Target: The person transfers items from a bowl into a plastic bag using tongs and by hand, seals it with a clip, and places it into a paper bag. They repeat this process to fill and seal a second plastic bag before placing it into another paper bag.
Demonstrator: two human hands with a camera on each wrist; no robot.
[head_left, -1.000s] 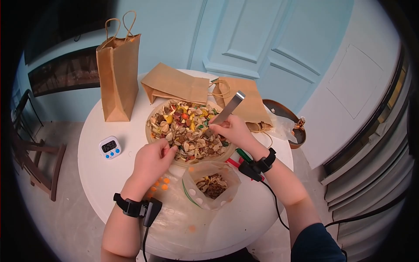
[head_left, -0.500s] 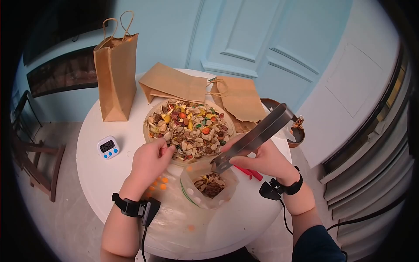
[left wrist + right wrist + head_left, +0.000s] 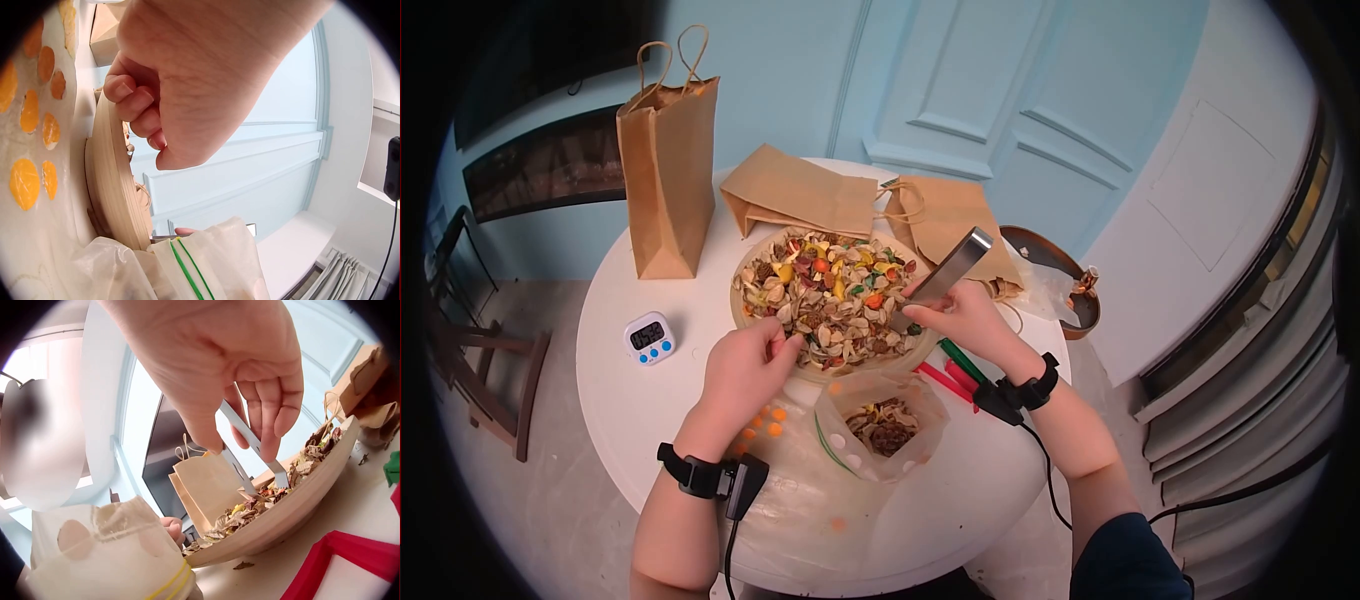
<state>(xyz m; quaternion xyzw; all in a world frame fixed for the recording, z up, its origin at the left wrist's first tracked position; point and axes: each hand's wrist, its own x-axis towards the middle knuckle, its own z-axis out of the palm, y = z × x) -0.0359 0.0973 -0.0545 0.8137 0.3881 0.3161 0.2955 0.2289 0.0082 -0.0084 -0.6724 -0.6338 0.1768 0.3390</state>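
Apparent gathering step: right hand (image 3: pixel 968 318) pinched silver metal tongs (image 3: pixel 952 265) amid multicoloured dried petals (image 3: pixel 825 305) in a round pale-wood bowl (image 3: pixel 115 181); left hand (image 3: pixel 745 368) curled its fingers, seemingly empty. Squeezing was probably required next.

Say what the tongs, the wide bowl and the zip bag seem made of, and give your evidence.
Tongs: probably polished metal, from their grey shine. Wide bowl: likely pale, matt wood; grain-like lines run along its side. Zip bag: apparently thin, frosted plastic, translucent and creased.
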